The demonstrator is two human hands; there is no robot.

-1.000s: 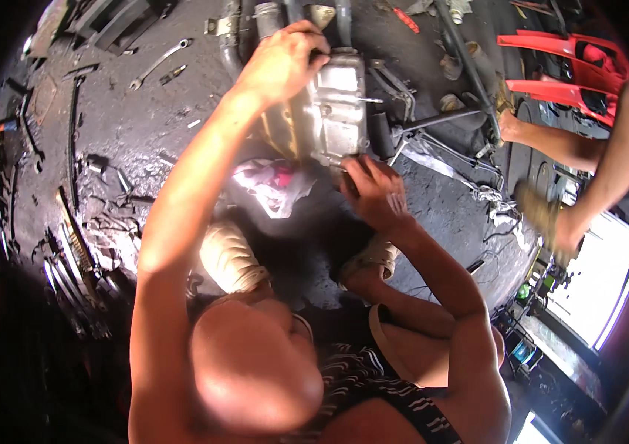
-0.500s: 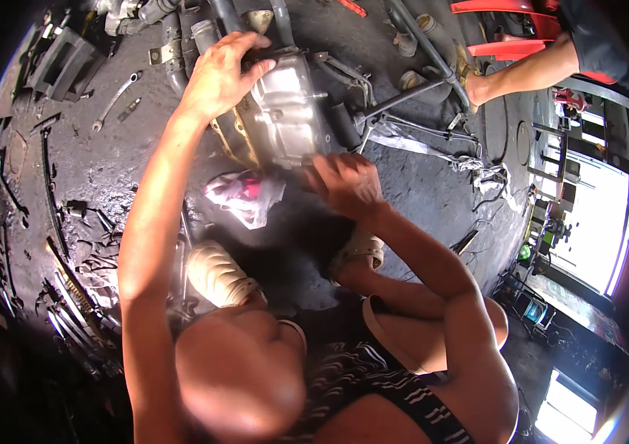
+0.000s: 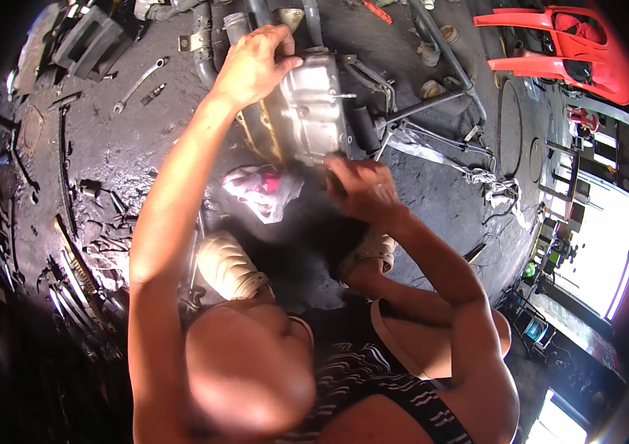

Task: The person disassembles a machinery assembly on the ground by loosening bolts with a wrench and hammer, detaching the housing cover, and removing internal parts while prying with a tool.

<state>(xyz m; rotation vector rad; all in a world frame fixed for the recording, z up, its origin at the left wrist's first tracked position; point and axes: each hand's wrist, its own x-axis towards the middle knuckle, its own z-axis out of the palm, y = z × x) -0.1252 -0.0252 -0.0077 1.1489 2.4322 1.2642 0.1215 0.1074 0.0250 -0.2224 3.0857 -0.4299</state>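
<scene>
**Silver metal part, one, between two bare hands, dark workshop floor**

Clock bearings are read from the metal part, 12 being the top of the view.

Item 1. Metal part (image 3: pixel 314 115): silver, ribbed, box-like, with a thin stud projecting toward 3 o'clock. Located straight toward 12 o'clock from the centre of the view, long side running roughly 12 to 6.

Item 2. Left hand (image 3: pixel 259 66): at 10 o'clock, grasping the upper end of the part, thumb laid along its edge.

Item 3. Right hand (image 3: pixel 366 191): at 5 o'clock, fingertips touching the lower end; how firmly they close there cannot be told.

Item 4. Yellow-edged strip (image 3: pixel 268 127): at 8 o'clock, just beside the part.

Item 5. Rag (image 3: pixel 259 194), white and pink, crumpled: 7 o'clock, near.

Item 6. Black cylinder (image 3: pixel 364 129): between 3 and 4 o'clock, near.

Item 7. Wrench (image 3: pixel 139 86): 9 o'clock, well apart, lying slantwise on the floor.

Item 8. Cloth strip (image 3: pixel 421 148), pale, twisted: 4 o'clock, beyond the cylinder.

Item 9. Red chair (image 3: pixel 525 64): 3 o'clock, farthest out.

Item 10. Shoe (image 3: pixel 227 265), beige, left foot: 7 o'clock, beyond the rag.
</scene>
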